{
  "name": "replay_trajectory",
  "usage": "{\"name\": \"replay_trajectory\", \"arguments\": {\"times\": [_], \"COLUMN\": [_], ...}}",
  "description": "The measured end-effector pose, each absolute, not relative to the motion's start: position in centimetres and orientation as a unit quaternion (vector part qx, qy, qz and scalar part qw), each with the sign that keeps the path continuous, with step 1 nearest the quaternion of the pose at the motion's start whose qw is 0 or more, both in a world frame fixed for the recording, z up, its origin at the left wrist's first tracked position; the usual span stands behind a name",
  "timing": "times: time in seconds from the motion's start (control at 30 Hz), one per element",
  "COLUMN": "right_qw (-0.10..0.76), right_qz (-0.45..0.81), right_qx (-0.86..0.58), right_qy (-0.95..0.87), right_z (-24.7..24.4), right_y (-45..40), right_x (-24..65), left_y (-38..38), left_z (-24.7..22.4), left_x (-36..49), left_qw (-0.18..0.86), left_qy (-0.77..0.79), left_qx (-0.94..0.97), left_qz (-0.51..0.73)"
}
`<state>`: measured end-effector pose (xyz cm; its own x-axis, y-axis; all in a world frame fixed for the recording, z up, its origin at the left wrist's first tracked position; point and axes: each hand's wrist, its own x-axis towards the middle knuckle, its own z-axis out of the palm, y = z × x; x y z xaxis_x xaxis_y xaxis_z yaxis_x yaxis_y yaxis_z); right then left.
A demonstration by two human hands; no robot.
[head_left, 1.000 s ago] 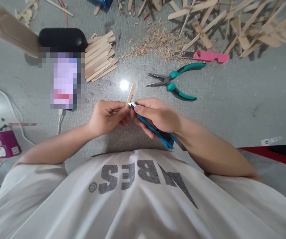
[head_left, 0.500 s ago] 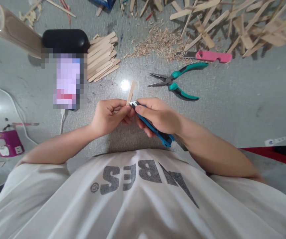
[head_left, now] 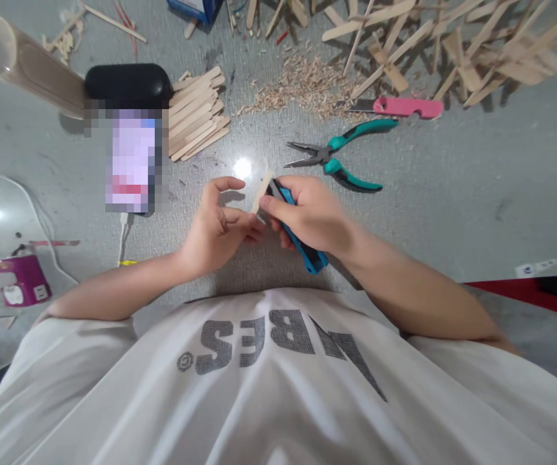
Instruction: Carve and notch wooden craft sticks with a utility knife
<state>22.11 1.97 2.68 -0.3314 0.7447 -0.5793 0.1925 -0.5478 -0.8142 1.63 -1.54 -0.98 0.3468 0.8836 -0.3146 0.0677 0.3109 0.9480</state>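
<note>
Our right hand [head_left: 302, 210] grips the blue cutter [head_left: 307, 255], thumb on the wooden stick [head_left: 261, 190] between our hands, above the bench [head_left: 452, 194]. Our left hand [head_left: 220, 229] has one finger off the stick — we can't tell if it pinches the end. A loose hold could let the stick twist — then the cutter might nick us.

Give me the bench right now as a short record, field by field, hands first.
Left hand: index finger raised, thumb at the lower end of the wooden craft stick; grip unclear
Right hand: closed around the blue utility knife, thumb by the stick
Pliers: teal-handled long-nose pliers, jaws open, beyond the right hand
Second blade: pink-handled knife, beside the wood shavings
Stock: craft-stick pile, right of the pixelated phone
</note>
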Motion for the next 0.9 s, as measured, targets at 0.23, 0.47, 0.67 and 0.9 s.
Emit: {"name": "replay_trajectory", "arguments": {"times": [0.23, 0.47, 0.67, 0.9], "right_qw": [0.107, 0.079, 0.112, 0.026], "right_qz": [0.674, 0.444, 0.456, 0.473], "right_qx": [-0.512, -0.573, -0.611, -0.592], "right_qy": [-0.522, -0.684, -0.637, -0.652], "right_z": [2.0, 2.3, 3.4, 4.1], "right_y": [2.5, 3.6, 3.0, -0.1], "right_x": [23.0, 24.6, 26.4, 26.5], "left_y": [-1.0, 0.4, -0.8, -3.3], "left_z": [-0.7, -1.8, -1.5, -1.2], "left_x": [0.4, -0.1, -0.2, 0.7], "left_qw": [0.390, 0.084, 0.110, 0.076], "left_qy": [0.511, 0.426, 0.281, 0.333], "left_qx": [0.715, 0.865, 0.943, 0.937], "left_qz": [0.274, 0.250, 0.141, 0.073]}}
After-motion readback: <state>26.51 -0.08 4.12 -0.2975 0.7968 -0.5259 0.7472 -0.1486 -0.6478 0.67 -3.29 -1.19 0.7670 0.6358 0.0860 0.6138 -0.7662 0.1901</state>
